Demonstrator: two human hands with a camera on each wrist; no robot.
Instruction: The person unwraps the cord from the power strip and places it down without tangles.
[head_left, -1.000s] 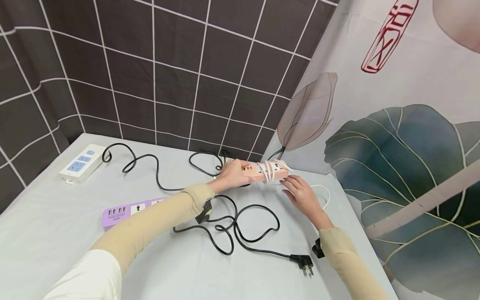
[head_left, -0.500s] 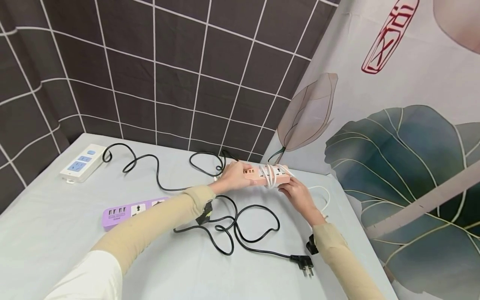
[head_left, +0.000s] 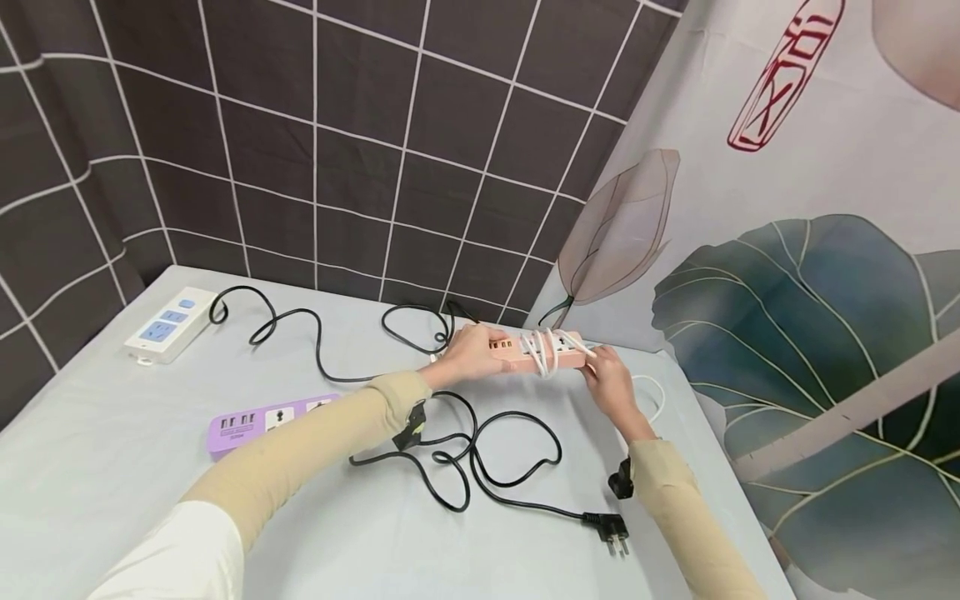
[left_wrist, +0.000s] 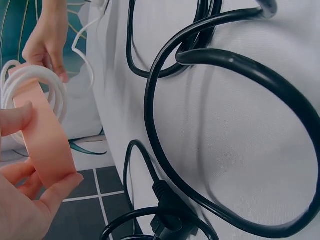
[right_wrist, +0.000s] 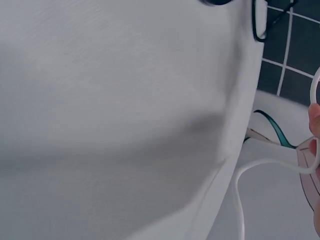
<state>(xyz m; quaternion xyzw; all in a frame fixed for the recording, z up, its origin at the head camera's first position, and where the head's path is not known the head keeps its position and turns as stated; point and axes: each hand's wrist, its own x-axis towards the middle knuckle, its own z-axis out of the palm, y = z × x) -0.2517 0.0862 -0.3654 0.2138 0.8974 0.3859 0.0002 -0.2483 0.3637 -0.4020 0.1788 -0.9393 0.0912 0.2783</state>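
A pink power strip (head_left: 517,364) is held above the far right part of the table by my left hand (head_left: 471,354), which grips its left end. In the left wrist view, the thumb and fingers clasp the strip's pink body (left_wrist: 47,142). Several turns of white cord (head_left: 541,352) wrap around the strip's middle. My right hand (head_left: 609,385), just beyond the strip's right end, pinches this cord. The right wrist view shows only fingertips (right_wrist: 315,117) of that hand at the edge, with the white cord (right_wrist: 262,162) trailing down from them.
A purple power strip (head_left: 243,429) lies partly hidden behind the left forearm. A white power strip with blue sockets (head_left: 172,325) sits at the far left. Loose black cord (head_left: 517,417) loops across the table, ending in a black plug (head_left: 609,527) near the right edge.
My right hand goes from spread fingers below the strip's end to pinching the white cord, then shifts slightly right, drawing a length of it out. The left hand keeps its grip.
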